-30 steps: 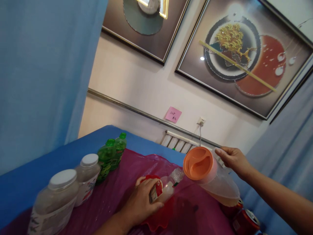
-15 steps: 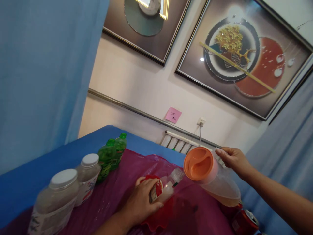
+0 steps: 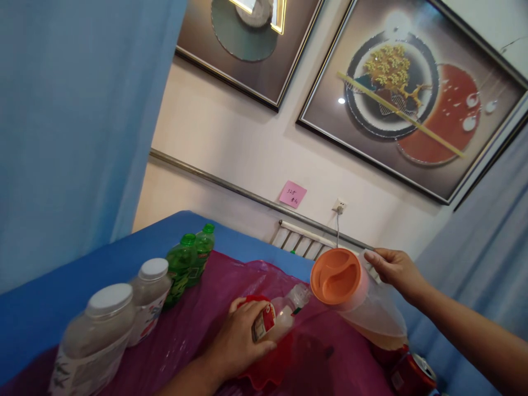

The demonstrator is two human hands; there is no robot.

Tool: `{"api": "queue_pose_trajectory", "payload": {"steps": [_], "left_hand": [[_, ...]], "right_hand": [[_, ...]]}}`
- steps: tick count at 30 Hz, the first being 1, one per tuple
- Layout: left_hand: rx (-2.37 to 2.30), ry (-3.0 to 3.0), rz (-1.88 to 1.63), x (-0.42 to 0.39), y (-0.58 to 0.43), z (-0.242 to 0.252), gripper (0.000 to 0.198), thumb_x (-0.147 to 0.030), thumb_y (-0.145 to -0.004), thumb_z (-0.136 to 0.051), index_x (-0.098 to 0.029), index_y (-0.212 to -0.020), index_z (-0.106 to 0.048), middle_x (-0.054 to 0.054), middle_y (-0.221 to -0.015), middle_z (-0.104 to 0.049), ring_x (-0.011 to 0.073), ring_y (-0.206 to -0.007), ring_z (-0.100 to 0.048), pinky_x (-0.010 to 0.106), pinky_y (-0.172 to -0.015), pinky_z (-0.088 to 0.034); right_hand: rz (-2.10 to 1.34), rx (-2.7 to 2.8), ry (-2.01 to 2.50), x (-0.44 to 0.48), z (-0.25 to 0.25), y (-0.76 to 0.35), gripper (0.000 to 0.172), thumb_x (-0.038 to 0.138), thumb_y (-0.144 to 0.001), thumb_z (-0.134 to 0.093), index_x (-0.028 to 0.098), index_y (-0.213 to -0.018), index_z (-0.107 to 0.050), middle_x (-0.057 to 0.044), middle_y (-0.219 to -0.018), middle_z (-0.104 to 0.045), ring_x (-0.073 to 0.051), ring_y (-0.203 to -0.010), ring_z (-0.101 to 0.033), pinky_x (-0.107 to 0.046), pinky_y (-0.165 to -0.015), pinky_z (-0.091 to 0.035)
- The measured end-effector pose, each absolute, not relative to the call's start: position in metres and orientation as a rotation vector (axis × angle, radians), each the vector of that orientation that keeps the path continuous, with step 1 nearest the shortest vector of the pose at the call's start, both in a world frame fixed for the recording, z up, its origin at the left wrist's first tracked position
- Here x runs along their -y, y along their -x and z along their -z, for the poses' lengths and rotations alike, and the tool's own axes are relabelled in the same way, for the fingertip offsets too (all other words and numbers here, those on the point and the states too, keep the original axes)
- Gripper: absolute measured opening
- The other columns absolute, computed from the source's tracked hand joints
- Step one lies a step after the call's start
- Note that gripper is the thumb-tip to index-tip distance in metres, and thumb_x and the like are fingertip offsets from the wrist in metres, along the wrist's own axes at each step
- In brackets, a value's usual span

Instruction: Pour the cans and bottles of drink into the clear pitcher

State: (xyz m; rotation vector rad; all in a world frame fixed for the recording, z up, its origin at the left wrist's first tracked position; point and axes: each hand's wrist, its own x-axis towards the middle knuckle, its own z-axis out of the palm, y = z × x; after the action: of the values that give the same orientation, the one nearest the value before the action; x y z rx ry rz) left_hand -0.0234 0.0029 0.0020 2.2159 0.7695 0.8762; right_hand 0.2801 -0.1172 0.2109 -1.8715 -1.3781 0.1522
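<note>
My left hand (image 3: 237, 338) is wrapped round a clear plastic bottle (image 3: 282, 319) with a red and white label, tilted over a red scalloped dish (image 3: 268, 368). In my right hand (image 3: 398, 272) is a translucent pitcher (image 3: 371, 308) with an orange lid (image 3: 336, 275), tipped so the lid faces the bottle's mouth. Brownish liquid shows low in the pitcher. The bottle's mouth is close to the lid's edge; whether they touch, I cannot tell. No stream of liquid is clearly visible between them.
Two white-lidded jars (image 3: 109, 300) and two green bottles (image 3: 181, 264) stand at the left. Red cans (image 3: 414, 374) are at the lower right. A purple plastic sheet (image 3: 231, 275) covers part of the blue table (image 3: 124, 258). Blue curtains (image 3: 82, 110) hang on both sides.
Almost nothing differs. The view has shifted very slightly; both hands keep the bottle and the pitcher in the same pose.
</note>
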Motion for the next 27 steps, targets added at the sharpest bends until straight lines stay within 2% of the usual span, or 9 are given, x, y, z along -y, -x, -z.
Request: {"api": "queue_pose_trajectory", "payload": {"steps": [12, 15, 19, 27], "left_hand": [[-0.755, -2.211, -0.877, -0.0025, 0.0238, -0.0024, 0.058, -0.026, -0.063, -0.081, -0.026, -0.118, -0.064, 0.002, -0.119, -0.073, 0.0286, -0.115, -0.063, 0.051, -0.116, -0.024], [-0.754, -2.216, -0.875, -0.0024, 0.0237, -0.0028, 0.054, -0.025, -0.062, -0.081, -0.026, -0.114, -0.065, 0.002, -0.119, -0.074, 0.0291, -0.115, -0.063, 0.051, -0.116, -0.026], [-0.772, -2.22, -0.878, -0.0034, 0.0236, -0.0025, 0.058, -0.028, -0.062, -0.082, -0.026, -0.118, -0.064, 0.002, -0.121, -0.073, 0.0312, -0.119, -0.061, 0.052, -0.115, -0.028], [-0.765, -2.217, -0.897, -0.0027, 0.0236, -0.0035, 0.056, -0.028, -0.061, -0.082, -0.027, -0.115, -0.066, 0.001, -0.119, -0.074, 0.0297, -0.116, -0.063, 0.052, -0.116, -0.028]], "right_hand": [[-0.153, 1.381, 1.858, 0.1163, -0.2112, -0.2774, 0.068, 0.085, -0.067, -0.063, 0.025, -0.052, -0.035, 0.008, -0.048, -0.028, -0.009, -0.047, -0.027, -0.026, -0.047, -0.023], [-0.162, 1.376, 1.854, 0.117, -0.2111, -0.2776, 0.068, 0.085, -0.066, -0.063, 0.025, -0.053, -0.036, 0.008, -0.049, -0.028, -0.009, -0.048, -0.027, -0.026, -0.047, -0.023], [-0.159, 1.371, 1.86, 0.1179, -0.2097, -0.2794, 0.067, 0.086, -0.066, -0.063, 0.025, -0.053, -0.037, 0.008, -0.049, -0.027, -0.009, -0.048, -0.026, -0.025, -0.046, -0.024], [-0.178, 1.367, 1.85, 0.117, -0.2082, -0.2811, 0.068, 0.086, -0.067, -0.063, 0.024, -0.054, -0.038, 0.008, -0.05, -0.028, -0.009, -0.048, -0.026, -0.025, -0.046, -0.024]]}}
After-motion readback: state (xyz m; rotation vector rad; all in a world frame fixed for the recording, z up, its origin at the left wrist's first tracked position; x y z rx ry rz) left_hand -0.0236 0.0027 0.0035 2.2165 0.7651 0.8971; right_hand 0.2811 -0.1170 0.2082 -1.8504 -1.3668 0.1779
